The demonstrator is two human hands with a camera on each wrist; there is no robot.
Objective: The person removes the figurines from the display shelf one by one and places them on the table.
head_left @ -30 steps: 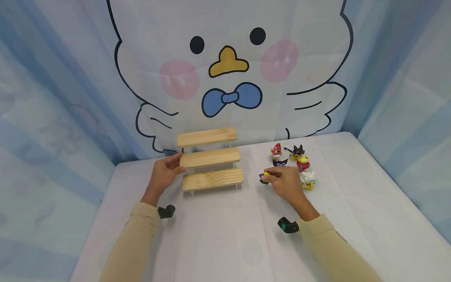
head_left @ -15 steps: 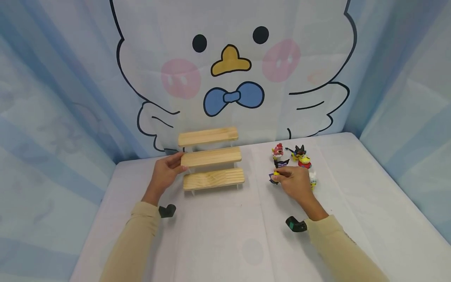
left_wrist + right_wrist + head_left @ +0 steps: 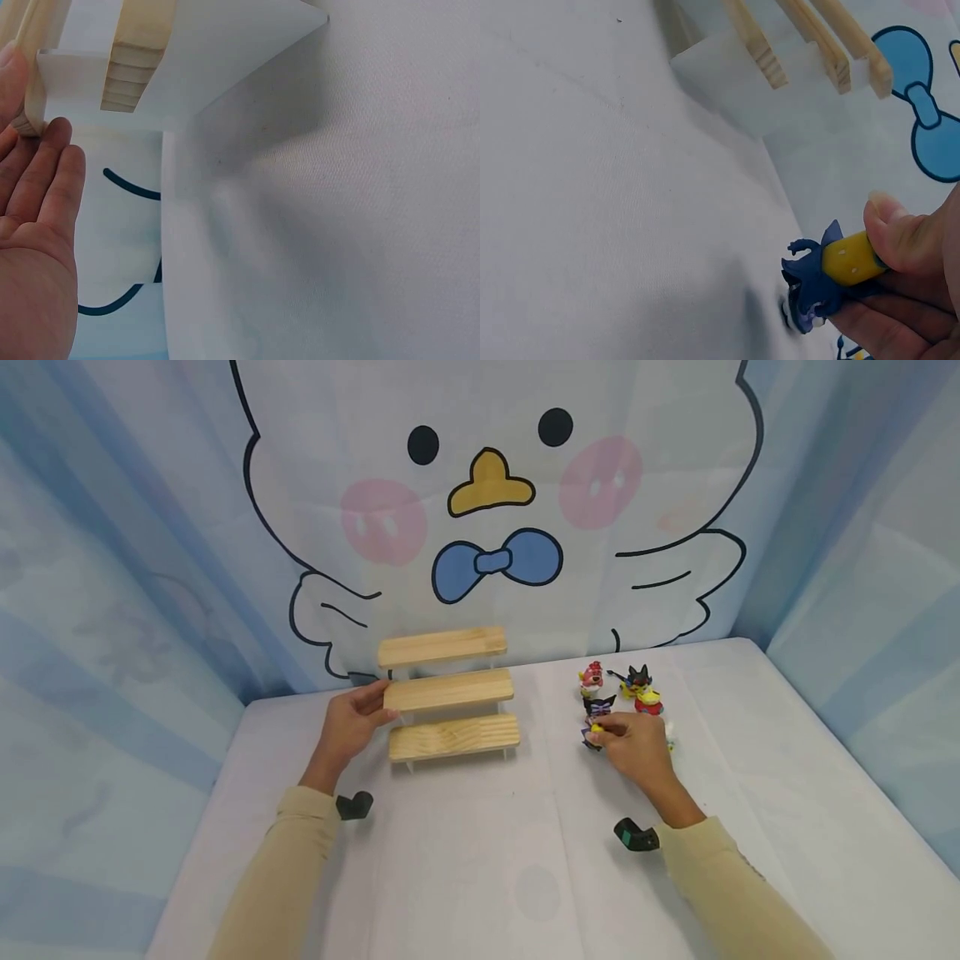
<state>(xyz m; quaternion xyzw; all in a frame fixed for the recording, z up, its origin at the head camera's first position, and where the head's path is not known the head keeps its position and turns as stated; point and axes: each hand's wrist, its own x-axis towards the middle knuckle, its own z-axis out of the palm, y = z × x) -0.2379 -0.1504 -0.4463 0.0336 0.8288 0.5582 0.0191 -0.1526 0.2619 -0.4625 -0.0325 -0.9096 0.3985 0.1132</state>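
Observation:
On the left of the table stands a three-tier wooden display rack (image 3: pixel 450 692) with white side panels. My left hand (image 3: pixel 347 731) holds the left end of its middle board, thumb on one side and fingers on the other, as the left wrist view shows. My right hand (image 3: pixel 637 747) pinches a small dark blue and yellow figurine (image 3: pixel 810 277) between thumb and fingers. Its dark head end points down and away from the palm in the right wrist view. In the head view the hand covers part of it. The white cloth surface lies just below it.
Beyond my right hand stand several figurines: a pink one (image 3: pixel 592 676), a black-eared one (image 3: pixel 600 706), a black and yellow one (image 3: pixel 637 682) and a yellow and red one (image 3: pixel 648 700). My hand mostly hides a white one (image 3: pixel 670 737). A printed curtain (image 3: pixel 495 593) hangs behind the table.
My right hand has moved right with the figurine, closer to the group of figurines, and now hides most of the white one. My left hand has stayed on the rack.

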